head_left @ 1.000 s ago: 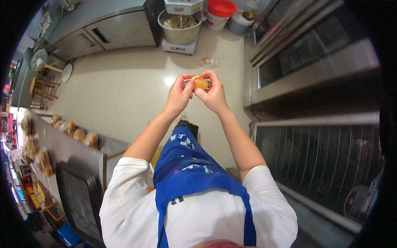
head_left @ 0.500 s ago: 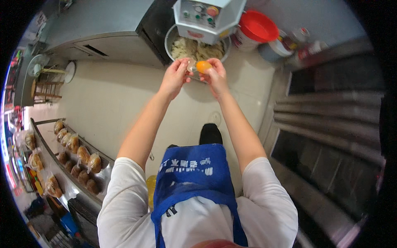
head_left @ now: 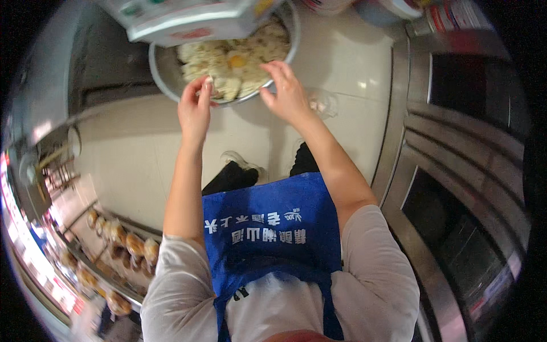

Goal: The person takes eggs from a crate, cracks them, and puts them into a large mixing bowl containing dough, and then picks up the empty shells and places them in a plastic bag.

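Note:
A round orange-yellow egg yolk (head_left: 236, 61) lies on top of the pale, crumbly dough (head_left: 199, 56) in a large metal bowl (head_left: 164, 81). My left hand (head_left: 195, 114) is at the bowl's near-left rim, thumb and fingers pinched on a small whitish piece that looks like eggshell (head_left: 209, 81). Over the near-right rim hovers my right hand (head_left: 286, 96), fingers apart, with nothing visible between them. The grey mixer housing (head_left: 188, 21) overhangs the far side of the bowl and hides part of it.
A metal cabinet (head_left: 114, 68) stands left of the bowl. Steel doors with dark panels (head_left: 456, 245) line the right side. Containers (head_left: 450, 17) sit at the far right. On the lower left, a rack holds several bagged brown items (head_left: 135, 245). My shoe (head_left: 242, 159) is on the tiled floor.
My hands, close together before with the orange yolk at the right one, have moved apart. The yolk now lies in the bowl. The view has shifted closer to the bowl and mixer.

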`<action>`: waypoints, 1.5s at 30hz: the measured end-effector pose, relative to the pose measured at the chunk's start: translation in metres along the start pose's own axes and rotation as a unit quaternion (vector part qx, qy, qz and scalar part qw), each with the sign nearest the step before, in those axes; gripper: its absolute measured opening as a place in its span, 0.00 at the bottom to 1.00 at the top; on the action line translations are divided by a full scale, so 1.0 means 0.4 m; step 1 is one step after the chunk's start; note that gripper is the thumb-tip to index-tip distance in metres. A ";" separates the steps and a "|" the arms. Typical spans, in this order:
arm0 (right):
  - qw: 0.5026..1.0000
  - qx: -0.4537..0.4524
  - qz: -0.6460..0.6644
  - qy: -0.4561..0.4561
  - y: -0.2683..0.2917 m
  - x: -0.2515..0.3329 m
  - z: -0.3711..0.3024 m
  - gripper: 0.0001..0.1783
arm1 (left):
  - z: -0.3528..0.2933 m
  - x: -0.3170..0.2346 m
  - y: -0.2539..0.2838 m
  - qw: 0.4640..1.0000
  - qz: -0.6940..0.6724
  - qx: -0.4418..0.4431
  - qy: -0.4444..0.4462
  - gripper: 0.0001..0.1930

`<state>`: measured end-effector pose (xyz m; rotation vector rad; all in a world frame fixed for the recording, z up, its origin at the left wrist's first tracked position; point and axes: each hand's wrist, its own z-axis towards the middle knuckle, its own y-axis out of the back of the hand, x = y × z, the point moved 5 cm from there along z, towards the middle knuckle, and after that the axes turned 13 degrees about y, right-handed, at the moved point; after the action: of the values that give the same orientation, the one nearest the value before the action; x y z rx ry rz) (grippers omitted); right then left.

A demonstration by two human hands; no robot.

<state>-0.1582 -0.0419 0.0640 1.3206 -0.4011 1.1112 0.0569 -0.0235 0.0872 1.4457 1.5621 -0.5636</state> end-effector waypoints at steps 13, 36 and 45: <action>0.954 -0.099 0.105 -0.263 -0.101 -0.707 -0.645 0.12 | 0.046 0.825 -0.765 0.809 -0.171 0.371 0.423 0.20; 0.947 -0.041 -0.256 -0.190 -0.246 -1.019 -0.715 0.15 | 0.315 1.042 -0.816 0.685 0.612 0.300 -0.257 0.12; 0.946 -0.036 -0.224 -0.230 -0.257 -1.078 -0.713 0.24 | 0.350 1.078 -0.816 0.696 0.622 0.284 -0.219 0.11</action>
<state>-0.3721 0.0515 -0.4087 1.5087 -0.4468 0.4010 -0.1681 0.0234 -0.4218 2.1951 -0.2191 -0.4602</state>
